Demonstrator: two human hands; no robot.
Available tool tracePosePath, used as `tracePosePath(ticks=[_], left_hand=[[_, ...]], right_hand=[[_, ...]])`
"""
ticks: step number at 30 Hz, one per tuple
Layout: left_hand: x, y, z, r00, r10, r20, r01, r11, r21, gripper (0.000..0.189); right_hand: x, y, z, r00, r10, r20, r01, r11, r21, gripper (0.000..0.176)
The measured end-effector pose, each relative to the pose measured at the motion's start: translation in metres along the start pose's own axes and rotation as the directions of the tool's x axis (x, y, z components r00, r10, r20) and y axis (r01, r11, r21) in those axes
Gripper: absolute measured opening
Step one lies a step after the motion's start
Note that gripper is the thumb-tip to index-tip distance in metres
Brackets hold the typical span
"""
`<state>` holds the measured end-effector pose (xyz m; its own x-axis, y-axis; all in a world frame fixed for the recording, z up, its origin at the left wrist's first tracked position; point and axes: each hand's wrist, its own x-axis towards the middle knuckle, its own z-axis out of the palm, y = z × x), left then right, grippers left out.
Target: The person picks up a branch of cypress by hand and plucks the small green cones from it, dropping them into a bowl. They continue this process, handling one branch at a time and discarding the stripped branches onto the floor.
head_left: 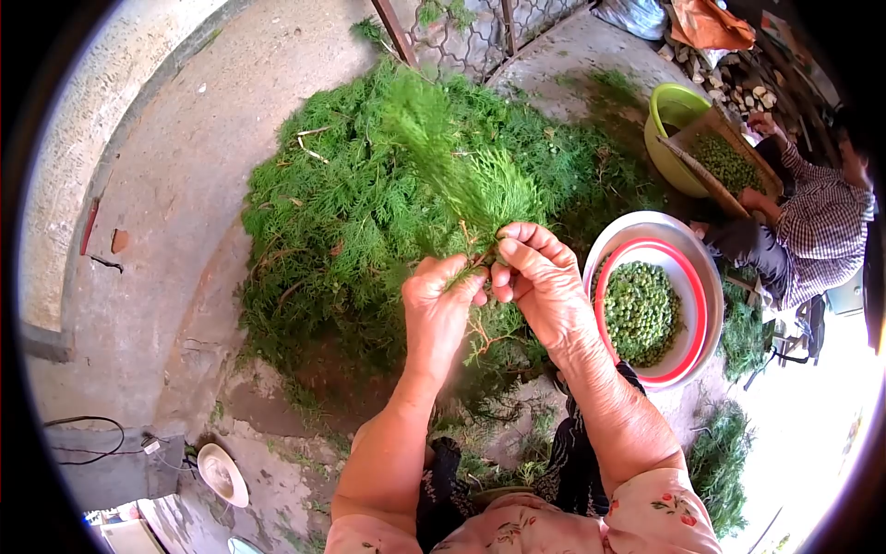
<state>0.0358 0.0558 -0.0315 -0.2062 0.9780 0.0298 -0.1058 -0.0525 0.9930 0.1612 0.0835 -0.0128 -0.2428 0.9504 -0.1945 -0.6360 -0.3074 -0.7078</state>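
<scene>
A feathery green evergreen sprig (498, 189) is held up between my two hands, partly blurred at its upper left. My left hand (438, 291) is closed around its thin stem, with the thumb pointing toward the other hand. On the sprig's right side, my right hand (540, 272) pinches with thumb and forefinger; a small green cone may be among those fingers, but I cannot make it out clearly. Beneath both hands lies a big heap of cut evergreen branches (323, 212). Right of my right wrist, a red-rimmed white basin (690, 319) contains many small green cones (640, 309).
The white basin sits inside a wider metal basin (712, 342). At the right, another person (821, 222) holds a tray (688, 157) of green cones by a yellow-green tub (657, 115). A pale hat (221, 474) lies at lower left, and loose branches (720, 462) at lower right.
</scene>
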Motion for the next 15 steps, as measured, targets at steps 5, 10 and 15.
tracePosePath(ticks=[5,10,15], left_hand=[[0.002,0.001,-0.004,0.998,-0.014,0.057,0.018,0.996,-0.086,0.009],[0.001,0.0,-0.003,0.999,-0.028,0.024,0.03,0.995,-0.092,0.008],[0.002,-0.006,-0.003,1.0,0.016,0.023,-0.015,1.0,-0.026,0.007]], right_hand=[[0.004,0.002,-0.011,0.994,0.097,0.056,-0.109,0.959,0.263,0.011],[0.003,-0.002,-0.004,0.999,0.045,0.015,-0.046,0.995,0.09,0.008],[-0.001,-0.008,0.0,0.995,0.099,-0.028,-0.102,0.919,-0.382,0.02]])
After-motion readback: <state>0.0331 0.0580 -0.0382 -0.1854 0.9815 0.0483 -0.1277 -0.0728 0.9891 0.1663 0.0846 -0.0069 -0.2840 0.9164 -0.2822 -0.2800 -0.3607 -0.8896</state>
